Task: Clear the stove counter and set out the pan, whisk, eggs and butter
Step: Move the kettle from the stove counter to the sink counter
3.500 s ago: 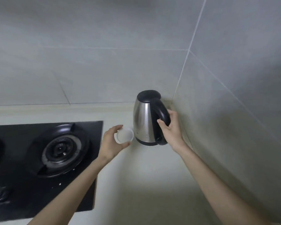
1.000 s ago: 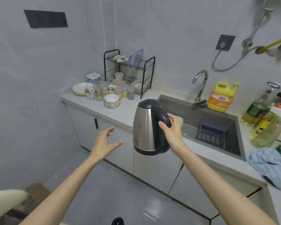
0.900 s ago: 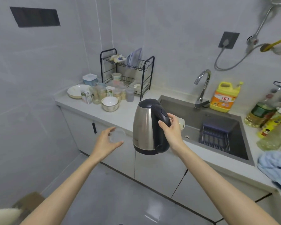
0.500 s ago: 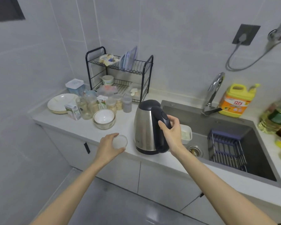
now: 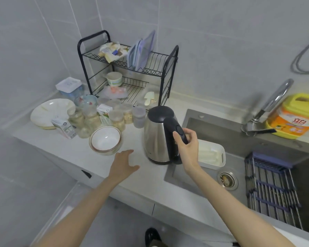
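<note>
Your counter (image 5: 75, 150) runs from the far left corner to the sink (image 5: 239, 139) on the right, and the sink is the biggest thing set into it, with a dark rack (image 5: 271, 182) lying in its right half, a white tray (image 5: 212, 155) at its left edge and the drain (image 5: 227, 179) near you. Far behind, against the tiled wall, stands the black dish rack (image 5: 125, 68), holding lids and a cup. The steel kettle (image 5: 159, 138) stands upright on the counter just left of the sink, in front of the dish rack. To its left sit a white plate (image 5: 50, 111), a bowl (image 5: 105, 139) near the counter's front, and a cluster of jars (image 5: 89, 120) and small cartons between plate and dish rack. On the far right the tap (image 5: 273, 100) leans over the sink beside a yellow bottle (image 5: 296, 116). Your right hand (image 5: 187, 147) is at the kettle's black handle, fingers loosened and spread, thumb still near the handle but not clamped round it. Your left hand (image 5: 123, 163) hovers palm-down over the counter between bowl and kettle; whether anything is under it you cannot tell. The pan, whisk, eggs and butter do not appear here.
</note>
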`<state>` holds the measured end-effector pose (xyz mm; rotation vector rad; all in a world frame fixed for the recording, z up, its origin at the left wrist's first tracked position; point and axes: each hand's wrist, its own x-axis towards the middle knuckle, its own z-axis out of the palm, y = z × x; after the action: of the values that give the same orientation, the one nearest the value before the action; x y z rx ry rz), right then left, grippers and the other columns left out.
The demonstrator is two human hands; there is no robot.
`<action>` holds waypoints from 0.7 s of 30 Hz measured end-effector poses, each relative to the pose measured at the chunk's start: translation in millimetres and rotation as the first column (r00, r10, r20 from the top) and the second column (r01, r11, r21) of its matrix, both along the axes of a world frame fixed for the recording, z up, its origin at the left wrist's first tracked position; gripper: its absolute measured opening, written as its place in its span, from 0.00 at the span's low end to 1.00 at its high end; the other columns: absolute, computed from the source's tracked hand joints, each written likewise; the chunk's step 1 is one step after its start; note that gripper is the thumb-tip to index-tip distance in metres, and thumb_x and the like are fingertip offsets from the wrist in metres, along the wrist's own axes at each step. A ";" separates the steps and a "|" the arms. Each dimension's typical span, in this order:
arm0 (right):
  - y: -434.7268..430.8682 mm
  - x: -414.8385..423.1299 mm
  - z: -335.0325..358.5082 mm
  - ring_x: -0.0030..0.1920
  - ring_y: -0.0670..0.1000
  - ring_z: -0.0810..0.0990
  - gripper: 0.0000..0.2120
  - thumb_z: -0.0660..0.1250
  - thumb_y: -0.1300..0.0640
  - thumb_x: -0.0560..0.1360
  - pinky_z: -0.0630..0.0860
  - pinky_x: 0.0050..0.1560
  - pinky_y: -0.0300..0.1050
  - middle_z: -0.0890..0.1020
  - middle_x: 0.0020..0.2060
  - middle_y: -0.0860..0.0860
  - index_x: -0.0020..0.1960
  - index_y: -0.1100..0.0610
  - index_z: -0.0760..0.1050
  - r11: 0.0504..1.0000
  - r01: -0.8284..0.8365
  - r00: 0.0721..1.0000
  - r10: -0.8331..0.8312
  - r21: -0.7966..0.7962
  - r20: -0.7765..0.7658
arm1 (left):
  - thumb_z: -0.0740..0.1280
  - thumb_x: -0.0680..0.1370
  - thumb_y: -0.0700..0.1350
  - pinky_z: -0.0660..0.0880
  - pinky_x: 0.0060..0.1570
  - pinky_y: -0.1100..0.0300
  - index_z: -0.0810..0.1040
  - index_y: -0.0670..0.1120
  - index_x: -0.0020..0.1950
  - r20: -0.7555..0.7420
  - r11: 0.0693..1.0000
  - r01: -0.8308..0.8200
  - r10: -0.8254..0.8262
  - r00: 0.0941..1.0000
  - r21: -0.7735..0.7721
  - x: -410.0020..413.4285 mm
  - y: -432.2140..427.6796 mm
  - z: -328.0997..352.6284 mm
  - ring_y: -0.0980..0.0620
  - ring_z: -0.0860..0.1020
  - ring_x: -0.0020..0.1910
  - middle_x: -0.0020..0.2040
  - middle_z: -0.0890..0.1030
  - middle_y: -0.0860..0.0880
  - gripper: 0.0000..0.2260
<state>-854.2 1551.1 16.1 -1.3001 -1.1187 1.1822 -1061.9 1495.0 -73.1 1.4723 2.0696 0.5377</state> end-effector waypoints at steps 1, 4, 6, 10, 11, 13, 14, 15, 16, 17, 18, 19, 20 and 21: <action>7.1 -0.8 -4.1 0.47 0.52 0.79 0.12 0.70 0.56 0.74 0.75 0.50 0.44 0.78 0.43 0.51 0.54 0.54 0.71 1.000 -0.008 1.000 0.008 -0.003 -0.003 | 0.73 0.71 0.50 0.64 0.67 0.55 0.65 0.47 0.73 -0.010 1.000 0.002 -0.002 1.000 -0.015 -0.1 6.9 -5.4 0.48 0.63 0.71 0.70 0.69 0.49 0.32; 16.8 -3.0 -14.5 0.45 0.54 0.77 0.11 0.70 0.55 0.75 0.74 0.50 0.49 0.75 0.42 0.55 0.53 0.52 0.70 0.999 -0.037 0.999 0.036 -0.025 -0.017 | 0.72 0.72 0.49 0.66 0.65 0.55 0.65 0.47 0.73 -0.068 0.998 0.006 -0.011 0.998 -0.061 -1.5 19.8 -17.7 0.47 0.62 0.71 0.70 0.69 0.49 0.32; 19.9 -4.6 -19.5 0.45 0.55 0.75 0.11 0.70 0.53 0.74 0.73 0.50 0.51 0.74 0.44 0.59 0.52 0.50 0.69 0.996 -0.080 0.996 0.078 -0.042 -0.039 | 0.72 0.72 0.49 0.66 0.64 0.56 0.65 0.47 0.73 -0.101 0.997 0.002 -0.010 0.995 -0.079 -3.4 26.1 -23.2 0.48 0.62 0.70 0.70 0.69 0.49 0.31; 27.2 -7.1 -25.7 0.45 0.54 0.75 0.10 0.68 0.55 0.75 0.72 0.50 0.48 0.76 0.43 0.56 0.51 0.49 0.68 0.983 -0.171 0.984 0.166 -0.071 -0.063 | 0.72 0.72 0.48 0.66 0.65 0.55 0.66 0.47 0.72 -0.131 0.995 -0.021 0.008 0.991 -0.094 -11.4 32.4 -33.0 0.47 0.63 0.70 0.70 0.69 0.49 0.31; 28.2 -8.1 -26.0 0.45 0.53 0.75 0.09 0.68 0.57 0.76 0.72 0.49 0.45 0.76 0.43 0.54 0.50 0.50 0.67 0.978 -0.191 0.980 0.186 -0.084 -0.067 | 0.72 0.72 0.47 0.66 0.65 0.55 0.66 0.47 0.72 -0.138 0.995 -0.020 0.006 0.990 -0.097 -13.0 32.4 -34.2 0.46 0.64 0.70 0.70 0.69 0.48 0.30; 28.6 -9.9 -26.1 0.44 0.50 0.76 0.09 0.67 0.58 0.77 0.73 0.47 0.40 0.76 0.42 0.51 0.50 0.51 0.67 0.967 -0.233 0.972 0.228 -0.103 -0.053 | 0.71 0.72 0.47 0.66 0.65 0.54 0.66 0.46 0.72 -0.152 0.995 -0.016 0.000 0.988 -0.102 -14.9 32.3 -35.9 0.45 0.65 0.69 0.70 0.69 0.47 0.30; 28.4 -10.4 -25.7 0.44 0.49 0.76 0.09 0.67 0.57 0.77 0.73 0.46 0.38 0.76 0.42 0.50 0.51 0.51 0.66 0.963 -0.248 0.969 0.246 -0.106 -0.031 | 0.71 0.73 0.47 0.66 0.65 0.53 0.65 0.46 0.72 -0.152 0.995 -0.016 0.001 0.988 -0.100 -15.3 32.1 -36.0 0.45 0.65 0.69 0.70 0.69 0.48 0.30; 28.5 -10.6 -25.0 0.44 0.48 0.76 0.09 0.67 0.56 0.77 0.73 0.45 0.38 0.76 0.42 0.50 0.51 0.51 0.66 0.960 -0.258 0.966 0.259 -0.111 -0.006 | 0.71 0.73 0.47 0.66 0.65 0.53 0.65 0.46 0.73 -0.147 0.995 -0.013 -0.002 0.989 -0.100 -15.8 32.0 -35.8 0.45 0.66 0.69 0.71 0.69 0.48 0.30; 29.1 -10.3 -24.8 0.44 0.48 0.76 0.09 0.67 0.54 0.77 0.73 0.46 0.39 0.76 0.43 0.49 0.51 0.50 0.66 0.958 -0.262 0.963 0.267 -0.118 0.023 | 0.71 0.72 0.47 0.66 0.65 0.52 0.65 0.47 0.73 -0.145 0.995 -0.005 -0.009 0.989 -0.096 -16.5 32.4 -36.1 0.45 0.66 0.69 0.71 0.68 0.48 0.31; 28.3 -9.5 -24.0 0.44 0.48 0.76 0.09 0.67 0.53 0.77 0.74 0.46 0.40 0.76 0.43 0.48 0.51 0.49 0.67 0.957 -0.260 0.962 0.268 -0.127 0.053 | 0.71 0.72 0.48 0.66 0.66 0.52 0.64 0.47 0.73 -0.145 0.995 0.007 -0.021 0.989 -0.095 -17.0 31.5 -36.2 0.45 0.65 0.70 0.72 0.67 0.48 0.32; 26.7 -8.2 -23.1 0.45 0.47 0.76 0.09 0.67 0.53 0.77 0.74 0.46 0.39 0.76 0.44 0.46 0.52 0.49 0.67 0.958 -0.250 0.961 0.263 -0.136 0.088 | 0.72 0.72 0.48 0.65 0.67 0.52 0.63 0.47 0.74 -0.146 0.996 0.017 -0.031 0.989 -0.092 -16.5 30.0 -35.7 0.46 0.64 0.71 0.73 0.66 0.48 0.32; 25.0 -6.4 -21.6 0.45 0.46 0.76 0.09 0.67 0.53 0.77 0.74 0.46 0.36 0.76 0.45 0.44 0.53 0.50 0.68 0.960 -0.242 0.959 0.258 -0.139 0.119 | 0.72 0.72 0.49 0.64 0.68 0.51 0.63 0.47 0.74 -0.147 0.996 0.020 -0.032 0.989 -0.086 -15.6 28.7 -34.5 0.46 0.64 0.72 0.74 0.64 0.49 0.33; 23.3 -4.1 -21.1 0.46 0.43 0.76 0.10 0.67 0.53 0.77 0.73 0.45 0.31 0.76 0.45 0.42 0.55 0.50 0.69 0.963 -0.230 0.956 0.250 -0.138 0.151 | 0.71 0.73 0.49 0.64 0.69 0.51 0.63 0.47 0.74 -0.144 0.997 0.017 -0.029 0.989 -0.078 -14.2 27.1 -33.6 0.46 0.63 0.72 0.75 0.63 0.49 0.33; 20.1 -1.0 -20.9 0.46 0.41 0.75 0.10 0.67 0.54 0.77 0.71 0.42 0.26 0.75 0.46 0.41 0.56 0.51 0.69 0.967 -0.218 0.955 0.240 -0.135 0.174 | 0.71 0.73 0.49 0.64 0.69 0.52 0.63 0.47 0.74 -0.131 0.998 0.014 -0.022 0.991 -0.065 -11.8 24.6 -31.6 0.46 0.63 0.72 0.75 0.63 0.49 0.32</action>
<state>-855.2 1571.2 -4.9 -1.4219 -1.3876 1.3299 -1073.7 1519.6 -104.7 1.5244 2.1515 0.3727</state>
